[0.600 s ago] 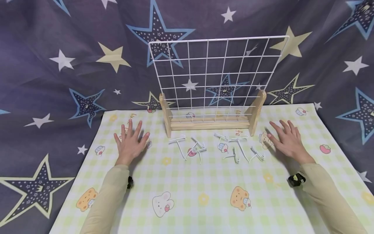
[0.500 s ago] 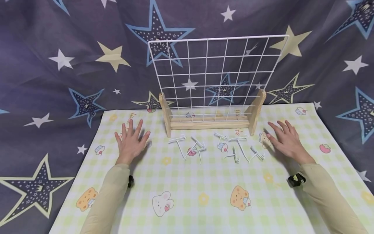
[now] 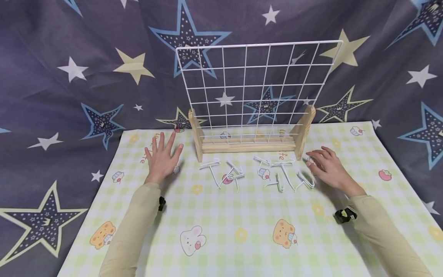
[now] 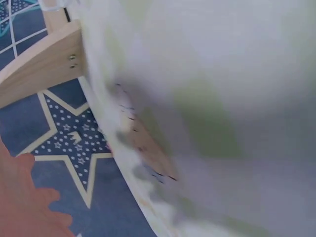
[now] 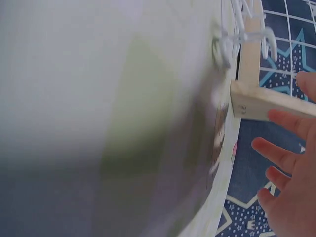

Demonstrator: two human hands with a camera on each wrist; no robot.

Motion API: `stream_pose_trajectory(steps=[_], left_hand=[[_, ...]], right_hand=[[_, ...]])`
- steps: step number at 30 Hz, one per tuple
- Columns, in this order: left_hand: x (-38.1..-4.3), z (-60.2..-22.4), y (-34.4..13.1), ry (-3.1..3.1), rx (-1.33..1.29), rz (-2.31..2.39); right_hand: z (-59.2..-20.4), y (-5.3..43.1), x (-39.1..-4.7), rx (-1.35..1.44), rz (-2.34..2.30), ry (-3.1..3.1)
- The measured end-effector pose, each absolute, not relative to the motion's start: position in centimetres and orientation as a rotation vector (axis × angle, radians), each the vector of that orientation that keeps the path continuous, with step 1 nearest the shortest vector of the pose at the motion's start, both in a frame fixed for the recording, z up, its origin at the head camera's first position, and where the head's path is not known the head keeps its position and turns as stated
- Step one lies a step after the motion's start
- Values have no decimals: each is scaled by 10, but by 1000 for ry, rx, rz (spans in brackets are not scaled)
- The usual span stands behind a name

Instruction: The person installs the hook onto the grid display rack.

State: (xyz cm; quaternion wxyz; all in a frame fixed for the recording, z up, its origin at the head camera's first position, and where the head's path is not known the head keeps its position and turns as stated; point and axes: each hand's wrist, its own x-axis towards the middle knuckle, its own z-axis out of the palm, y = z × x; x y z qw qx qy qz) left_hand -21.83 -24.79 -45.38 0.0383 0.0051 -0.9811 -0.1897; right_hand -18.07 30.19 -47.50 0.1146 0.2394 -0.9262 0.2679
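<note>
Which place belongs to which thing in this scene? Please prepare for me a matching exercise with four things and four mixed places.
Things:
1. Wire grid
2. White hooks
3. Left hand
4. Right hand

Places:
A. Beyond the right end of the wooden stand
B. Lying on the checked tablecloth, in front of the stand
C. Standing up in the wooden stand
D. Beyond the left end of the stand

Right pairs: 1-C, 2-B, 3-D, 4-A

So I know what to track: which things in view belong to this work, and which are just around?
Likely the job:
white wire hooks
white grid panel
wooden stand

Likely just surroundings:
checked tablecloth
star-patterned curtain
black wrist devices
</note>
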Motion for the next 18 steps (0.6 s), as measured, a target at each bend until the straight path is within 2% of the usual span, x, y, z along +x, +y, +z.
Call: stream_pose_trajectory(steps=[18], left_hand=[[-243,-432,-221,-2914,-73,-727]], right_hand=[[-482,269,-181,815,830,-2731]])
